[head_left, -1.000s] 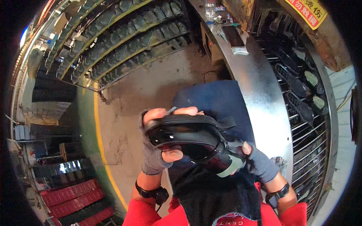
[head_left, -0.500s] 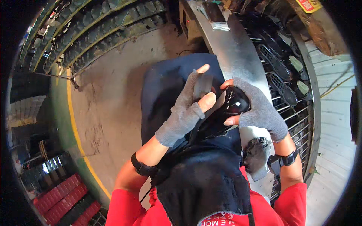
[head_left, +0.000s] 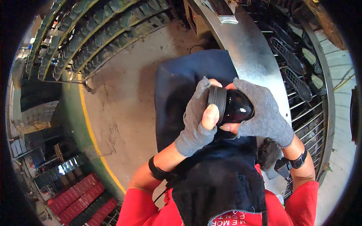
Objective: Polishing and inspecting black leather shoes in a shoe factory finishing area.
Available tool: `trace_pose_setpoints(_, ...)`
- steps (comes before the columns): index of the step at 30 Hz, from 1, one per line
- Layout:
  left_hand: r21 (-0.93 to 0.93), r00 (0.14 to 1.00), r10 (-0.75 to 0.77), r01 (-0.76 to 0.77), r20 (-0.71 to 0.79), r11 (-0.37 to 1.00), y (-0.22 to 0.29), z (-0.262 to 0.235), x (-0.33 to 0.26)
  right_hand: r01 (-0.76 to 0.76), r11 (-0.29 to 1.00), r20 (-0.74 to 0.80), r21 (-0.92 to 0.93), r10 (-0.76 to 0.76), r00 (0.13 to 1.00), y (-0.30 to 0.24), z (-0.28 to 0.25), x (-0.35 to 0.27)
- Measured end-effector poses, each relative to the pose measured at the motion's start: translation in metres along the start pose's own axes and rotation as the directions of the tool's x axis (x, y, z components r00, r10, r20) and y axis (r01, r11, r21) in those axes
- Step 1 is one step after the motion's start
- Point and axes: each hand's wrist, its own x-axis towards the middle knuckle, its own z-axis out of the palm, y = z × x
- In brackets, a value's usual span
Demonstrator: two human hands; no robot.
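Over my lap I hold a glossy black shoe [head_left: 238, 103], its rounded toe end facing right. My right hand [head_left: 262, 111], in a grey fingerless glove, is wrapped round that rounded end, with the thumb on its near side. A matte black sole [head_left: 220, 98] lies against the shoe's left side. My left hand [head_left: 198, 116], gloved alike, grips the sole, thumb across its edge and fingers behind it. The two pieces touch, pressed between my hands. The rest of the shoe is hidden below my hands. A dark blue apron [head_left: 188, 71] covers my lap.
A metal bench [head_left: 250, 49] runs along my right, beside a barred rack [head_left: 307, 113] with several black soles [head_left: 298, 83]. Far left stands a tiered shelf [head_left: 113, 34] of dark shoe-like pieces. Red slatted trays [head_left: 77, 194] sit at lower left.
The sole, tilted and apart from the shoe before, is now against it. My left hand has moved right and closed in on the shoe. The whole view has shifted a little.
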Motion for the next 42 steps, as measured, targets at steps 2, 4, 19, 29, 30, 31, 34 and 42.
trace_pose_setpoints(2, 0.017, 0.998, -0.055, 0.055, 0.015, 0.998, 0.005, -0.002, -0.005, -0.003, 1.000, -0.003, -0.018, 0.003, 1.000, -0.006, -0.001, -0.001)
trace_pose_setpoints(4, 0.083, 0.990, -0.132, 0.128, 0.051, 0.988, 0.010, -0.007, -0.010, -0.003, 1.000, 0.039, -0.027, 0.004, 0.999, -0.014, -0.001, 0.000)
trace_pose_setpoints(19, -0.195, 0.977, -0.197, 0.209, 0.082, 0.958, 0.060, -0.015, -0.031, -0.104, 0.975, 0.500, -0.198, 0.192, 0.844, -0.065, -0.019, -0.020)
trace_pose_setpoints(29, -0.118, 0.992, -0.116, 0.122, 0.059, 0.986, 0.060, -0.013, -0.035, 0.132, 0.968, 0.397, -0.212, -0.038, 0.917, -0.046, -0.001, -0.044)
trace_pose_setpoints(30, -0.110, 0.998, -0.057, 0.057, 0.009, 0.992, 0.061, -0.012, -0.036, 0.147, 0.968, 0.383, -0.205, -0.059, 0.922, -0.045, 0.001, -0.045)
trace_pose_setpoints(31, -0.098, 0.999, 0.004, -0.008, -0.039, 0.995, 0.062, -0.011, -0.036, 0.151, 0.967, 0.384, -0.203, -0.064, 0.921, -0.047, 0.001, -0.045)
trace_pose_setpoints(34, -0.150, 0.999, -0.034, 0.032, -0.010, 0.988, 0.059, -0.016, -0.034, 0.199, 0.947, 0.278, -0.250, -0.127, 0.952, -0.053, 0.001, -0.045)
trace_pose_setpoints(42, -0.374, 0.978, -0.160, 0.198, 0.131, 0.906, 0.057, -0.011, -0.038, 0.344, 0.918, 0.409, -0.198, -0.241, 0.880, -0.055, -0.002, -0.026)
